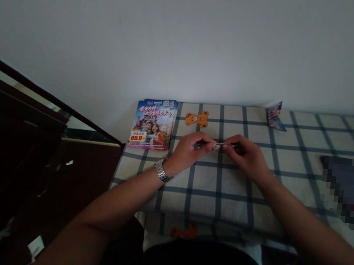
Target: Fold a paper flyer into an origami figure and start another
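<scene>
Uneven pressure might crease or tear that thin piece (220, 144), seemingly paper.
A slipping fingertip could free it, too: left hand (191, 148) and right hand (248, 153) each pinch it, nearly tip to tip, above the checked bench (205, 180), right of the flyers (156, 119), forearms angling inward.

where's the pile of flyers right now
In the head view, the pile of flyers lies at the left end of the checked tablecloth, near the wall, left of the orange bear print and the left hand.
</scene>
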A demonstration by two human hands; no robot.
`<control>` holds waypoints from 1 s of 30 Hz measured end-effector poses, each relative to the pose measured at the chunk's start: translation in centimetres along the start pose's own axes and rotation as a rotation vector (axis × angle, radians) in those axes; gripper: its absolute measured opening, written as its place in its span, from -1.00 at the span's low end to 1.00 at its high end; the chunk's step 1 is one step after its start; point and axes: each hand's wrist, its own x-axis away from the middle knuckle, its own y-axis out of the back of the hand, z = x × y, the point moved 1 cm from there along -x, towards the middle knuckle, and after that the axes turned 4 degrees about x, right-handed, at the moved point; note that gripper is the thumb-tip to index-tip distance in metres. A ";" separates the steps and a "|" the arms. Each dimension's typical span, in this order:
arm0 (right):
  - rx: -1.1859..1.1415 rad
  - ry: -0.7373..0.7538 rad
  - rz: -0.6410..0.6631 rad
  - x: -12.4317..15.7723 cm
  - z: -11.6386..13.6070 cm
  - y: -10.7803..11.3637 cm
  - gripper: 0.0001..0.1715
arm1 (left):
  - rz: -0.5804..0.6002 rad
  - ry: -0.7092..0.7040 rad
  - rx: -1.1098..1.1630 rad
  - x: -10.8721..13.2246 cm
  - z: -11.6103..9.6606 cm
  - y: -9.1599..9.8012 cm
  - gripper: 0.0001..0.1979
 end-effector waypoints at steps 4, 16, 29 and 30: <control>0.012 0.011 -0.004 0.0 0.0 0.0 -0.70 | 0.001 0.013 -0.025 0.0 0.1 0.1 -0.83; 0.011 0.044 0.040 0.1 0.3 -0.3 -0.72 | 0.023 -0.072 -0.085 0.2 -0.1 -0.3 -0.87; 0.035 0.084 0.031 0.1 0.8 -0.2 -0.82 | 0.038 -0.098 -0.079 0.2 0.2 -0.5 -0.84; 0.032 0.085 0.031 0.1 0.8 -0.2 -0.82 | 0.038 -0.101 -0.075 0.2 0.2 -0.5 -0.84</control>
